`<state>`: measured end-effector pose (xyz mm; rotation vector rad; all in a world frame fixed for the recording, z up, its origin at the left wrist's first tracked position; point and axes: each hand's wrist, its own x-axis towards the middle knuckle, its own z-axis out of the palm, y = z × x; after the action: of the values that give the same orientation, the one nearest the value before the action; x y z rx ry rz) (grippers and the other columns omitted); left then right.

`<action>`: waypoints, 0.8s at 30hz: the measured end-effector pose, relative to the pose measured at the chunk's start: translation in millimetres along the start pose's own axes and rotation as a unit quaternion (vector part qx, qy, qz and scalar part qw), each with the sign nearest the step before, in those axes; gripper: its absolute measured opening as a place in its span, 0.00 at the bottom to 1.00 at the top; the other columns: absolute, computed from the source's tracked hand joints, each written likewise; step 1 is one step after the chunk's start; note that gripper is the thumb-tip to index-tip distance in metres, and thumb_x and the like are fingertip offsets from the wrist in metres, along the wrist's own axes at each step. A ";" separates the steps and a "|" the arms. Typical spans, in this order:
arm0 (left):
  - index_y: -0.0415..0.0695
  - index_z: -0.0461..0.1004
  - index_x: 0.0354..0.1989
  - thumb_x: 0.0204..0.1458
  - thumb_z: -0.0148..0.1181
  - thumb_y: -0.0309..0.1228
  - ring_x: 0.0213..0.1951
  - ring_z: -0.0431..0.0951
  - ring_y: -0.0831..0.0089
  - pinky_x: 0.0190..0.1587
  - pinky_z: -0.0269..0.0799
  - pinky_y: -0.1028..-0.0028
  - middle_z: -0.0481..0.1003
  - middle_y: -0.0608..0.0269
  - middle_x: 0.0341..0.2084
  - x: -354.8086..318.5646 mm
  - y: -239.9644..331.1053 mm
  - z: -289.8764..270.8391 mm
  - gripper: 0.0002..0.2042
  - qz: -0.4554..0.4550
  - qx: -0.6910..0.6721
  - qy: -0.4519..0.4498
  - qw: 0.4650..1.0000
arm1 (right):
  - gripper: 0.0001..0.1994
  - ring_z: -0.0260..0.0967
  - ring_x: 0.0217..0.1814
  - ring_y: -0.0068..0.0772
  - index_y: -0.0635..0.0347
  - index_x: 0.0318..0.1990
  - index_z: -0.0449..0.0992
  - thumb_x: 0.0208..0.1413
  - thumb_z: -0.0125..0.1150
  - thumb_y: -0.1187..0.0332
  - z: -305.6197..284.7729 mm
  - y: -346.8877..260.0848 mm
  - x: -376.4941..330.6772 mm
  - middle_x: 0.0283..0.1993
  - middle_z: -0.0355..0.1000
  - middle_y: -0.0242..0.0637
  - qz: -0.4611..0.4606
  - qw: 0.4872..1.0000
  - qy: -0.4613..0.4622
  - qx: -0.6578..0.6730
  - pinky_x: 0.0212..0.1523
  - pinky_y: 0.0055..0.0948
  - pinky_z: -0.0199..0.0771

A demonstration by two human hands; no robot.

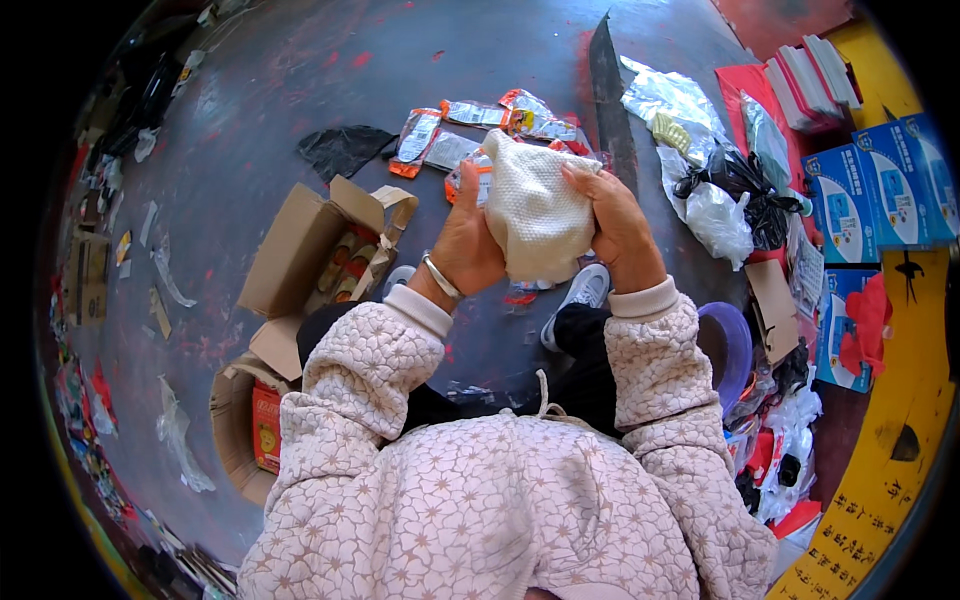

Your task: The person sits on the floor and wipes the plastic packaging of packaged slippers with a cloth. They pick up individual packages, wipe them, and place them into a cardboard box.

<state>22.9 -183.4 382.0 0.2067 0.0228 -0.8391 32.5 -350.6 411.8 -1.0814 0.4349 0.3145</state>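
"Clutching something, were they, the left hand and the right hand?"

"Yes, a white textured cloth, raised between them over the floor. Their fingers were clamped on its two sides, mostly hidden behind it."

"And beyond?"

"A purple tub stood at the right, an open cardboard box at the left; farther off, orange-edged packets lay near a black plastic sheet."
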 end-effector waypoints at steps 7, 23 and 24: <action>0.39 0.60 0.54 0.52 0.55 0.33 0.50 0.71 0.65 0.53 0.66 0.64 0.69 0.57 0.48 -9.1 1.4 -20.2 0.23 -0.051 0.190 0.036 0.980 | 0.16 0.71 0.36 0.26 0.66 0.45 0.71 0.49 0.60 0.68 -4.4 16.3 -1.4 0.38 0.72 0.37 -0.065 0.986 -0.039 -0.151 0.38 0.25 0.71; 0.40 0.64 0.51 0.41 0.55 0.22 0.44 0.73 0.67 0.48 0.70 0.69 0.71 0.59 0.42 -11.9 -0.4 -24.6 0.23 -0.139 0.335 0.011 0.932 | 0.19 0.68 0.35 0.24 0.66 0.43 0.74 0.45 0.64 0.63 -4.4 2.5 -19.5 0.35 0.73 0.38 -0.125 0.859 -0.226 -0.442 0.36 0.24 0.68; 0.40 0.64 0.51 0.41 0.57 0.23 0.45 0.73 0.67 0.48 0.69 0.70 0.70 0.59 0.42 -12.8 -0.5 -20.9 0.24 -0.134 0.331 0.002 0.934 | 0.18 0.68 0.34 0.22 0.66 0.42 0.75 0.45 0.64 0.63 -5.3 2.3 -19.6 0.34 0.73 0.37 -0.120 0.863 -0.226 -0.435 0.36 0.23 0.68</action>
<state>15.3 -170.3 362.8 0.8554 -0.2369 -1.0984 13.5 -355.0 417.5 -1.8635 -0.3175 0.5506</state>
